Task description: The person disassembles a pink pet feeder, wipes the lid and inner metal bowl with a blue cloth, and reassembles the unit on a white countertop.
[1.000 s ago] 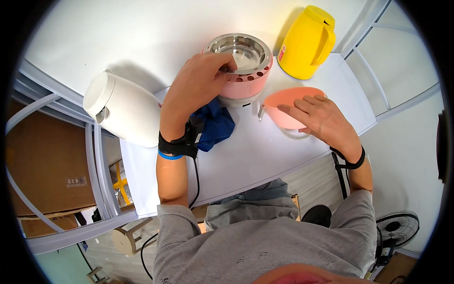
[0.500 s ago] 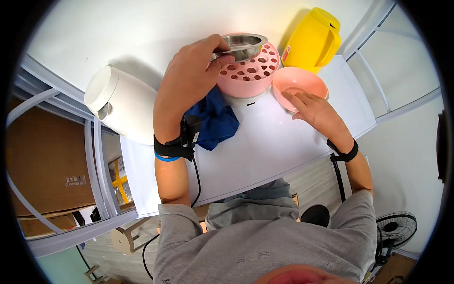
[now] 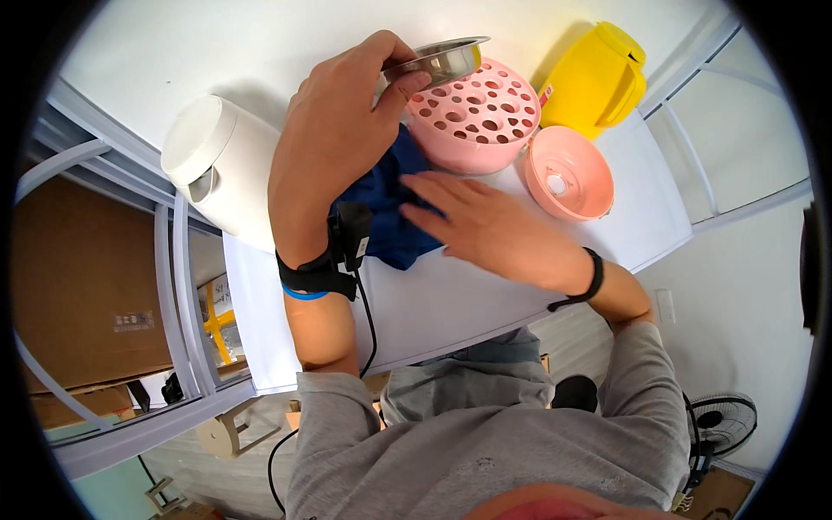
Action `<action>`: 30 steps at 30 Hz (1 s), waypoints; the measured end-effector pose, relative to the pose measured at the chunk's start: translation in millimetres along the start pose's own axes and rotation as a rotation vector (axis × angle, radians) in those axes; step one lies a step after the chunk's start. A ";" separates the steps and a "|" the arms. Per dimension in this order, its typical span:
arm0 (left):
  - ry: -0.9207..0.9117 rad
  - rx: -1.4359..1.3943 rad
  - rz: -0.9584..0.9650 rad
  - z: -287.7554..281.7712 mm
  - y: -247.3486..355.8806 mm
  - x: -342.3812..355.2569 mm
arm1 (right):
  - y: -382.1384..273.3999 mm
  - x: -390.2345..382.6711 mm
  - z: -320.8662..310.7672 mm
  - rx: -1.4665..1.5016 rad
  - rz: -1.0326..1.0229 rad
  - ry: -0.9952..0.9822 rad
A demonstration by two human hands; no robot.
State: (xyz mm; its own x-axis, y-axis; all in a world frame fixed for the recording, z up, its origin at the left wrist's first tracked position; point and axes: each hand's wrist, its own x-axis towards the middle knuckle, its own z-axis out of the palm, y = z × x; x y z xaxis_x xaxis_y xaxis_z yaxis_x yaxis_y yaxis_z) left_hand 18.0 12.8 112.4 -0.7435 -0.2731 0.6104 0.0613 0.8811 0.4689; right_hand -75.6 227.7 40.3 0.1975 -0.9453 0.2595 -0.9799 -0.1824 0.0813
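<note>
Left hand: thumb and fingers pinching the rim of a tilted steel dish.
Right hand: fingers parted, over a blue cloth, contact unclear. Pink perforated pot: near the tabletop's far edge, partly below the dish. Peach bowl: toward the far right corner. Advised handling: firm rim pinch, dish clear of the pot's top.

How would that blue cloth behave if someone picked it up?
The blue cloth would probably hang floppy, since it lies in soft, loose folds. Bunched and without any visible rigid edge, it would likely crumple rather than roll if pushed.
</note>
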 end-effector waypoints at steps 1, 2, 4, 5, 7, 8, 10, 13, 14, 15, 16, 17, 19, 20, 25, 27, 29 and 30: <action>0.012 0.001 -0.008 -0.1 -0.7 0.2 | -4.0 13.9 10.0 0.034 -0.013 0.044; 0.028 0.005 -0.021 -2.4 -0.9 -1.4 | -7.4 26.4 20.0 0.070 -0.034 0.086; 0.029 -0.011 -0.081 -6.4 2.7 -1.5 | -4.1 44.0 48.3 0.010 -0.007 0.148; 0.027 -0.022 -0.111 -6.8 3.6 -1.5 | -1.4 50.0 62.0 -0.019 0.008 0.178; 0.024 -0.027 -0.146 -9.5 6.0 -1.1 | 0.9 61.8 81.5 0.061 0.026 0.060; 0.024 -0.031 -0.165 -9.8 6.7 -0.8 | 2.1 66.6 83.2 0.101 0.032 -0.002; 0.070 -0.077 -0.144 -7.4 6.1 -1.3 | 4.4 69.9 81.6 0.027 0.011 -0.015; 0.119 -0.205 -0.152 -7.8 2.5 -2.6 | -3.7 74.0 79.9 -0.058 -0.011 -0.009; 0.127 -0.265 -0.159 -6.3 2.3 -1.7 | -4.1 72.4 80.9 -0.083 -0.008 -0.007; 0.114 -0.272 -0.180 -7.1 3.2 -0.9 | -1.6 72.1 82.0 -0.023 -0.009 -0.010; 0.101 -0.279 -0.202 -9.0 4.6 -0.9 | 1.0 71.7 83.1 0.036 -0.010 -0.013; 0.087 -0.283 -0.222 -11.1 5.8 -1.2 | 2.2 73.8 79.1 0.097 -0.011 -0.014; 0.062 -0.300 -0.235 -13.5 9.5 -2.9 | 9.0 72.6 65.2 0.169 -0.026 -0.076; 0.044 -0.313 -0.241 -12.1 10.1 -2.6 | 13.2 71.1 53.3 0.206 -0.027 -0.109; 0.008 -0.381 -0.237 -17.6 15.1 -5.1 | 27.0 55.8 -8.8 0.250 -0.094 -0.039; 0.004 -0.401 -0.243 -19.7 17.6 -7.0 | 35.2 47.4 -33.1 0.317 -0.110 -0.026; 0.027 -0.403 -0.239 -21.6 19.1 -9.3 | 45.6 40.1 -50.3 0.420 -0.122 -0.046; 0.028 -0.411 -0.242 -21.6 19.9 -8.4 | 51.0 35.8 -61.0 0.445 -0.127 -0.028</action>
State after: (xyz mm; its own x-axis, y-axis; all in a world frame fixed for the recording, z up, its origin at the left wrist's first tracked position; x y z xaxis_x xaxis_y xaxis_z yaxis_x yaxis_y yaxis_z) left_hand 39.8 24.3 130.4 -0.7509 -0.4672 0.4668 0.1512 0.5664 0.8101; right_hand -116.7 201.1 112.4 0.3222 -0.9136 0.2480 -0.8663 -0.3902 -0.3119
